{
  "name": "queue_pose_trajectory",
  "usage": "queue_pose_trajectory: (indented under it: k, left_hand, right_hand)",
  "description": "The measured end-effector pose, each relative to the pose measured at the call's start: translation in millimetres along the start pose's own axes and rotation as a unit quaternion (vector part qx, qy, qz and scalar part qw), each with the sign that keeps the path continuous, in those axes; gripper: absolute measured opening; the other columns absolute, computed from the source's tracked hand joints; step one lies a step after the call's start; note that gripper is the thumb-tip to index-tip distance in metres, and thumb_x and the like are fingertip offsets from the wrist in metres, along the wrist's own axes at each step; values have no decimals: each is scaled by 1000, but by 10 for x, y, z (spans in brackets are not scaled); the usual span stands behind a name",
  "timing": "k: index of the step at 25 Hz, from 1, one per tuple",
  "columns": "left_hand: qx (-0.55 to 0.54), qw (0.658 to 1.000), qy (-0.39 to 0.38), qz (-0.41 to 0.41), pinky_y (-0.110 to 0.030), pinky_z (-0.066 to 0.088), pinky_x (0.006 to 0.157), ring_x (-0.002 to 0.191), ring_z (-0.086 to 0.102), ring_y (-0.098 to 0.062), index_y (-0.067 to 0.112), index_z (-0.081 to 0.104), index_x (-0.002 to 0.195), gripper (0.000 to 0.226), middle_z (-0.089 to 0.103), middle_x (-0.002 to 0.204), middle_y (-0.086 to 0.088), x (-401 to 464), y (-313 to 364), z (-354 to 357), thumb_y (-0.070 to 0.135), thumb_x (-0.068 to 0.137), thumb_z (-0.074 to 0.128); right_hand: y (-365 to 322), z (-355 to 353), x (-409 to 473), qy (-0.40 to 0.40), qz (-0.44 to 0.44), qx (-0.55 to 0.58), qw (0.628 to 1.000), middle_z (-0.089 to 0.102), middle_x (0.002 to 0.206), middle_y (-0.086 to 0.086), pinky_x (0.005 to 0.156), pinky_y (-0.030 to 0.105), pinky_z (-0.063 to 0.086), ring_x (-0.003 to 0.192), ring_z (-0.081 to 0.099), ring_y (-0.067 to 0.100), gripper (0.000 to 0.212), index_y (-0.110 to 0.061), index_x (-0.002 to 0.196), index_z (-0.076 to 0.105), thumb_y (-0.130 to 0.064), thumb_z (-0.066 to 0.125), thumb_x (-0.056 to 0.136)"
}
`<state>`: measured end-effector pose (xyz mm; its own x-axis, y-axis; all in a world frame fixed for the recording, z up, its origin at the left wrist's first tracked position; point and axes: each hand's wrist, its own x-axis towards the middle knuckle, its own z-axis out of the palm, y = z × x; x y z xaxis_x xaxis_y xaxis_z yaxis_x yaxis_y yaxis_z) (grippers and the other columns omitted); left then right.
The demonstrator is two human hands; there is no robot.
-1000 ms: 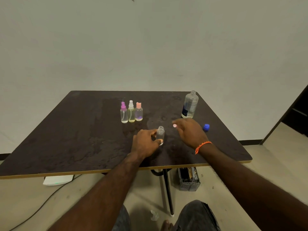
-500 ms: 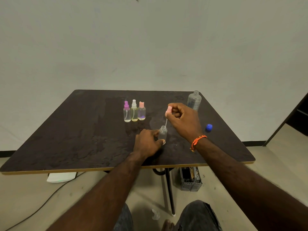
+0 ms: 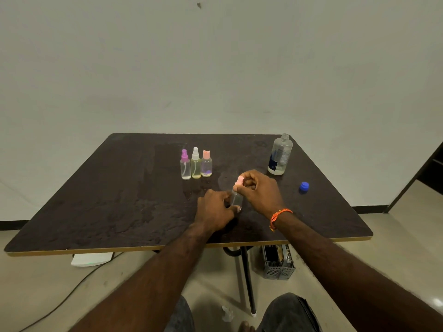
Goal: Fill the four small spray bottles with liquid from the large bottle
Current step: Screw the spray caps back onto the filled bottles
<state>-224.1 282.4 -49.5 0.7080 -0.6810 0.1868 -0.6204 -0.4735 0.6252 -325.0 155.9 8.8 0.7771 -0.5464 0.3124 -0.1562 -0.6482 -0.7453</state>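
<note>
The small clear plastic spray bottle (image 3: 236, 200) stands on the dark table (image 3: 119, 200), left hand (image 3: 214, 209) curled round it, near the uncapped large clear bottle (image 3: 280, 155). Right hand (image 3: 260, 190) pinches its pink spray cap (image 3: 239, 183); cross-threading might leak or tip it. Its fill level is unclear.

Dark brown table (image 3: 119, 200); blue cap (image 3: 304, 187); orange wristband (image 3: 279, 215); purple sprayer top (image 3: 184, 156); pink sprayer top (image 3: 238, 183).

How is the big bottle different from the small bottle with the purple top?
The big bottle has no cap on; the purple-top bottle is capped. The big bottle is taller and wider and has a dark label; the purple-top bottle has none. It stands alone; the purple-top bottle stands in a row of three. Both are clear and upright.
</note>
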Motion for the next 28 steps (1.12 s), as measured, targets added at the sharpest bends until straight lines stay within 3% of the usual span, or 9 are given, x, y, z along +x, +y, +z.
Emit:
queue_pose_trajectory:
  k: [5, 9, 11, 14, 18, 21, 23, 25, 28]
  left_hand:
    - [59, 998, -15, -13, -52, 39, 102, 104, 60, -18, 27, 72, 97, 30, 69, 93, 10, 68, 33, -51, 54, 86, 76]
    - [58, 998, -14, -11, -53, 36, 105, 109, 62, -17, 30, 75, 101, 24, 73, 97, 10, 75, 3, -41, 51, 89, 73]
    - [55, 998, -13, -13, -52, 35, 104, 109, 62, -15, 32, 75, 104, 28, 73, 97, 13, 68, -9, -22, 54, 88, 74]
    - [57, 998, -12, -15, -51, 39, 103, 105, 62, -16, 30, 73, 97, 28, 70, 90, 13, 74, -24, -10, 56, 86, 75]
    - [50, 999, -8, -14, -51, 38, 103, 109, 61, -16, 32, 75, 100, 27, 72, 94, 14, 62, -41, -7, 56, 86, 75]
    - [36, 999, -5, -14, -52, 37, 106, 114, 61, -16, 36, 75, 110, 31, 74, 100, 15, 55, -53, 1, 55, 86, 75]
    - [41, 999, -6, -13, -52, 38, 106, 113, 61, -16, 35, 74, 112, 33, 74, 102, 15, 58, -60, 4, 55, 86, 76]
    - [44, 999, -4, -13, -52, 40, 105, 110, 62, -15, 33, 75, 107, 31, 74, 102, 14, 60, -63, 3, 56, 85, 76]
    - [46, 999, -4, -4, -51, 39, 104, 110, 61, -14, 35, 75, 105, 29, 73, 100, 16, 63, -56, 4, 55, 85, 76]
  right_hand:
    - [1, 88, 23, -2, 8, -39, 999, 64, 88, -11, 68, 20, 48, 78, 60, 6, 37, -24, 96, 59, -37, 86, 75]
    - [12, 67, -32, -73, -22, 5, 997, 63, 127, -9, 94, 25, 51, 114, 59, 5, 54, -24, 134, 52, -27, 76, 86]
    - [18, 50, -42, -39, -30, -4, 999, 68, 122, -5, 96, 30, 55, 110, 63, 3, 44, -23, 129, 57, -22, 74, 88]
    - [8, 42, -11, 3, 9, -15, 1000, 67, 96, -10, 77, 24, 58, 85, 66, 3, 45, -24, 112, 57, -33, 84, 78]
    - [21, 80, -26, -26, -23, 24, 999, 65, 123, -9, 90, 20, 52, 110, 61, 2, 53, -24, 132, 50, -32, 75, 86]
    - [29, 73, -34, 7, -19, 30, 999, 70, 106, -10, 85, 26, 58, 97, 66, 0, 36, -26, 118, 57, -30, 75, 88]
    - [37, 48, -30, 11, 11, 25, 1000, 67, 94, -11, 76, 24, 56, 86, 65, 2, 46, -27, 114, 53, -36, 83, 79]
    - [61, 35, -40, -12, 14, 35, 999, 64, 103, -14, 78, 23, 55, 93, 63, 3, 56, -27, 123, 50, -40, 82, 79]
    - [87, -1, -48, -26, -18, 42, 999, 65, 119, -15, 86, 20, 54, 102, 62, -5, 48, -26, 132, 52, -23, 71, 89]
